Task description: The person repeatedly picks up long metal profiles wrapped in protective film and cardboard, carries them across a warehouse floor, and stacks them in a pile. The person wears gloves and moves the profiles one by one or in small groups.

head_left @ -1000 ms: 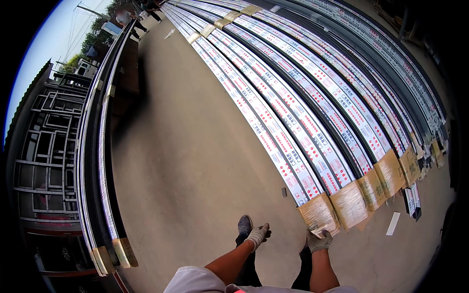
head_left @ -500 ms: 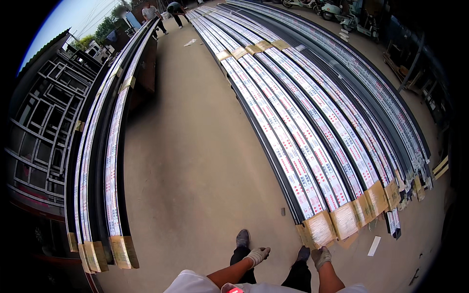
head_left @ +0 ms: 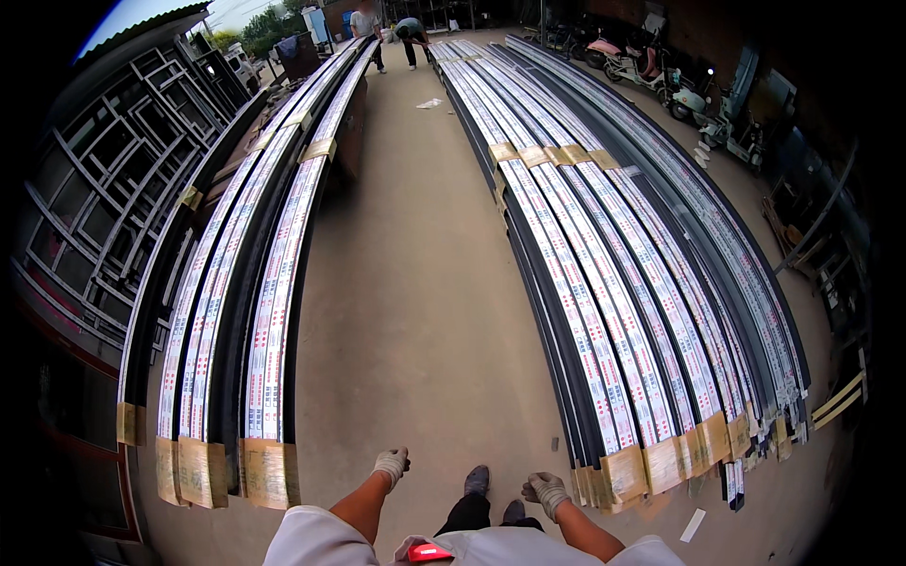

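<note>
The left hand, gloved, hangs over bare concrete floor with its fingers curled loosely and nothing in them. The right hand, also gloved, is curled the same way and holds nothing; it is just beside the near ends of the right stack, not touching them as far as can be seen. That stack is a broad bed of long wrapped profiles lying side by side on the ground, their near ends capped in brown paper wrap and forming a ragged edge to the right of the shoes. A second set, the left stack, lies to the person's left, its capped ends well apart from the left hand. Between the two stacks runs an open lane of floor, wide near the feet and running on to the far end, where two people stand. Left of the left stack are metal frames; right of the right stack, scooters line the edge. A white scrap lies on the floor past the right stack's ends
</note>
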A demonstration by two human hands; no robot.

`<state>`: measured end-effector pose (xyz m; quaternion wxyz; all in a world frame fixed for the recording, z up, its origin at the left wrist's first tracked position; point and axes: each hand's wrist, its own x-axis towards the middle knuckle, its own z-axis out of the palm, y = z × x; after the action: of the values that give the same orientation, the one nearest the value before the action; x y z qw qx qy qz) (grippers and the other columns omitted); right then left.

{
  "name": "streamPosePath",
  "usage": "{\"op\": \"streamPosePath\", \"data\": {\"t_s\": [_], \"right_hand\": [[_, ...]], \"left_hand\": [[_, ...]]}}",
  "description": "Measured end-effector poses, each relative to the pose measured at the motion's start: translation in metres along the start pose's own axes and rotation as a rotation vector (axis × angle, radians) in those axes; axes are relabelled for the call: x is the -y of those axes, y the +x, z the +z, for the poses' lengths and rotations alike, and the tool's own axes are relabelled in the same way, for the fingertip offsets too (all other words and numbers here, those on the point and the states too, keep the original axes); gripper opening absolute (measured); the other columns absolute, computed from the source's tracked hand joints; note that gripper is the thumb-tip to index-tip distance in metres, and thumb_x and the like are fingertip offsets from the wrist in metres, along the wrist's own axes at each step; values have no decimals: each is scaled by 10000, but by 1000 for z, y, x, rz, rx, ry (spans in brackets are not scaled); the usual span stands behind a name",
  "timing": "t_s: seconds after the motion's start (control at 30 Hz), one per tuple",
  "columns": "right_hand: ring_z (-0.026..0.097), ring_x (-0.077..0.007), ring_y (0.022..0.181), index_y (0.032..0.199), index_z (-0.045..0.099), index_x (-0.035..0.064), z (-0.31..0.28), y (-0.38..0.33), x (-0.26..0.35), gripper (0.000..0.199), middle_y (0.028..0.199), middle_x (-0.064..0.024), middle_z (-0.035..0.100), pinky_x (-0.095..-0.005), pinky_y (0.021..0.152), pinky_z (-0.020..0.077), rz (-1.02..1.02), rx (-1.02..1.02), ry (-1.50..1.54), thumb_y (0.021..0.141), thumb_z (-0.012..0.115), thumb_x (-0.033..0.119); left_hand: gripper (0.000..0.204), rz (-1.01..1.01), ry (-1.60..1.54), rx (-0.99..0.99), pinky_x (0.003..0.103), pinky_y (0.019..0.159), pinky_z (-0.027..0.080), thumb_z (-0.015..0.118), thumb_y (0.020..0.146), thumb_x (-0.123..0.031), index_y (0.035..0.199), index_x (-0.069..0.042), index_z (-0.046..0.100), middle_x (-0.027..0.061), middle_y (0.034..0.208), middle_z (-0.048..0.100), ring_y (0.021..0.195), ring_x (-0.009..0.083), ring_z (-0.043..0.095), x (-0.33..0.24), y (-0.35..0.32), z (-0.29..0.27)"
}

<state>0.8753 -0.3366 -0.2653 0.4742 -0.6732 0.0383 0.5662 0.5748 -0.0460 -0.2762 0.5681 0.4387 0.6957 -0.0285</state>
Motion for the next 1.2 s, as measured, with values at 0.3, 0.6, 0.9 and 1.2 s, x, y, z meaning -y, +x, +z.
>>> {"op": "streamPosePath", "data": {"t_s": [0.3,0.6,0.9,1.2], "right_hand": [[676,-239,643,1143,548,15,-57,15,17,265,827,-112,654,-354,547,587,1,-104,-7,968,592,209],[607,-231,538,1058,501,125,-121,-28,-75,169,680,-73,583,-367,470,534,238,-218,-64,950,600,208],[655,-236,623,1073,538,67,-46,-42,-62,203,778,-97,639,-363,525,567,91,-115,-132,958,605,219],[685,-236,712,1115,567,34,195,-28,-14,252,862,-110,670,-343,597,582,-1,48,-357,956,594,228]], "left_hand": [[424,-122,-281,-59,382,700,547,535,972,-391,1244,-68,572,107,1012,714,841,219,693,126,-113,-1],[431,-274,-405,-191,399,754,546,497,958,-421,1230,-92,553,93,1036,701,903,210,686,213,-182,-27],[727,-86,-1218,-519,466,955,535,469,982,-544,1462,-22,309,226,1450,459,1250,346,558,242,-147,-156],[963,-37,-1335,-563,467,1094,413,600,850,-691,1505,-58,288,168,1461,435,1354,288,439,234,-106,-290]]}}
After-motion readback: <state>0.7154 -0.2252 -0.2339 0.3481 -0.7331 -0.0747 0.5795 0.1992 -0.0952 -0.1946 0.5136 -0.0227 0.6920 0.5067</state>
